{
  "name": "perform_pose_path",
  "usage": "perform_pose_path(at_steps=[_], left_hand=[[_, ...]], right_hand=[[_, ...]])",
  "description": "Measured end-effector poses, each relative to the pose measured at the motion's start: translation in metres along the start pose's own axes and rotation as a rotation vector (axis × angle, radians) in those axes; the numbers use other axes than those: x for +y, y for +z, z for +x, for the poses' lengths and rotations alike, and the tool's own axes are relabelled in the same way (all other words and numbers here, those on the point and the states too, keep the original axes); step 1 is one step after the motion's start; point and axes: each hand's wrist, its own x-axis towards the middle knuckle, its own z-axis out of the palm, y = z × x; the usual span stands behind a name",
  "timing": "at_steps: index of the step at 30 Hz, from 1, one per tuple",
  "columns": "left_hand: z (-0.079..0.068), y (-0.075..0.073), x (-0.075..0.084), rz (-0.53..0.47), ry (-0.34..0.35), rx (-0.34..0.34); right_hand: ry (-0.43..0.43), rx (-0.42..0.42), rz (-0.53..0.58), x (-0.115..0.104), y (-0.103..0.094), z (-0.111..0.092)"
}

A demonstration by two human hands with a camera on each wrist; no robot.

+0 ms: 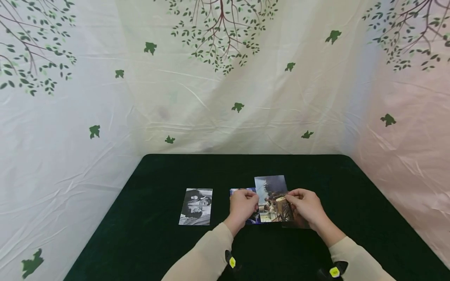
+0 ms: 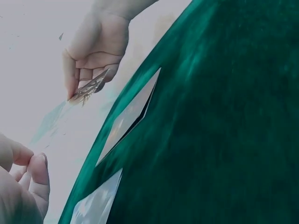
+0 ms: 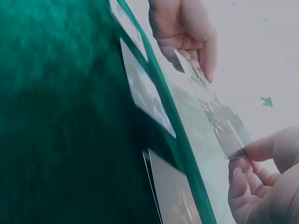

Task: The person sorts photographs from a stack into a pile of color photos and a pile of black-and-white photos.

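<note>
A colour photo (image 1: pixel 272 197) with a grey-blue sky and warm-toned lower part is held above the table between both hands. My left hand (image 1: pixel 242 207) pinches its left edge between thumb and fingers. My right hand (image 1: pixel 307 205) pinches its right edge, seen closer in the right wrist view, where the held photo (image 3: pixel 219 116) tilts. Under the left hand lies a blue photo (image 1: pixel 254 219), partly covered by hand and held photo. A dark photo (image 1: pixel 293 225) lies below the right hand, mostly hidden. To the left, a black-and-white photo (image 1: pixel 195 207) lies flat.
A dark green cloth covers the table (image 1: pixel 158 175). Behind and at both sides hangs a pale curtain (image 1: pixel 197 117) printed with branches and green leaves. In the right wrist view, a photo (image 3: pixel 173 191) lies near the bottom edge of the frame.
</note>
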Motion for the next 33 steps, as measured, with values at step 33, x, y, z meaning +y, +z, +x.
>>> perform_pose_path(at_steps=[33], left_hand=[[0.01,0.086,-0.007,0.437,0.034,0.062]], right_hand=[[0.038,-0.016,-0.223,0.058,-0.051,0.016]])
